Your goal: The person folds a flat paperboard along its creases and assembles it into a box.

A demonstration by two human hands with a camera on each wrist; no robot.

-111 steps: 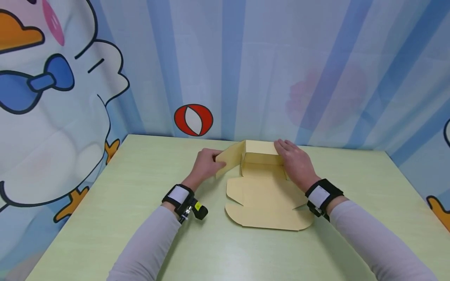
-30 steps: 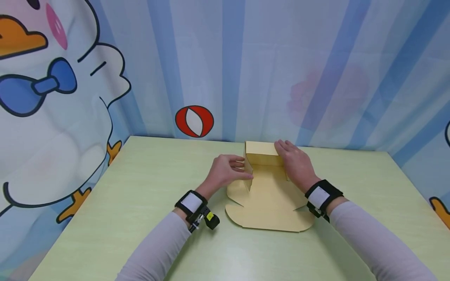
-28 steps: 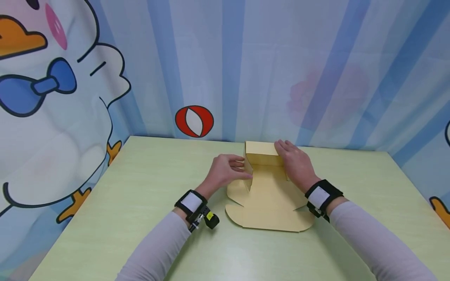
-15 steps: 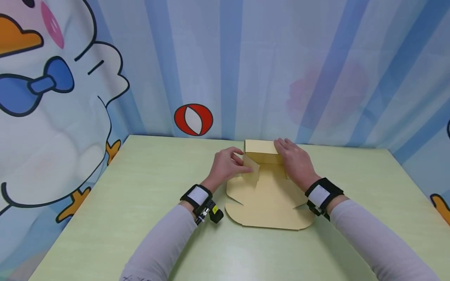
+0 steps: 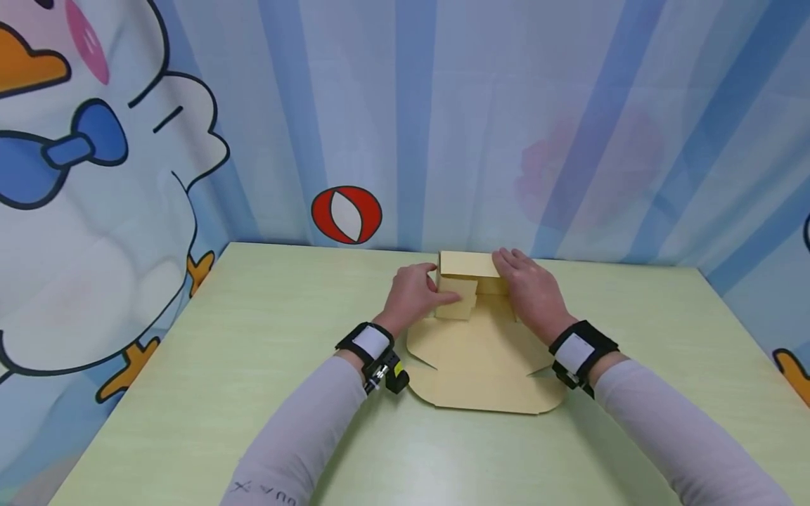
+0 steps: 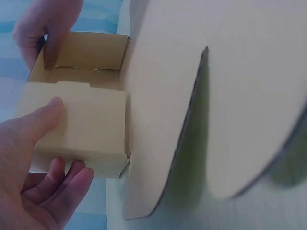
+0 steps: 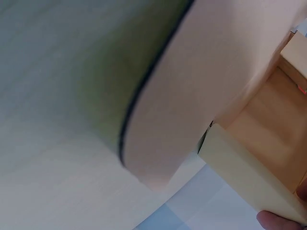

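A partly folded tan cardboard box [image 5: 484,344] lies on the table, its far end raised into walls and its near part flat with rounded flaps. At the far left corner my left hand [image 5: 411,295] pinches a side flap [image 6: 91,124], thumb on its face and fingers below and behind. That flap stands bent inward across the inside of the raised end. My right hand [image 5: 534,292] holds the far right corner, with fingertips [image 7: 276,221] on the outside of the right wall [image 7: 249,172]. In the left wrist view its thumb reaches inside the box.
The pale green table [image 5: 266,351] carries only the box in the head view. Behind it hangs a blue striped curtain [image 5: 468,126] printed with a duck and a red ball, close to the table's back edge.
My left hand has moved right and swung the left flap from sticking out leftward to bent inward across the raised end. The right hand has stayed at its corner.
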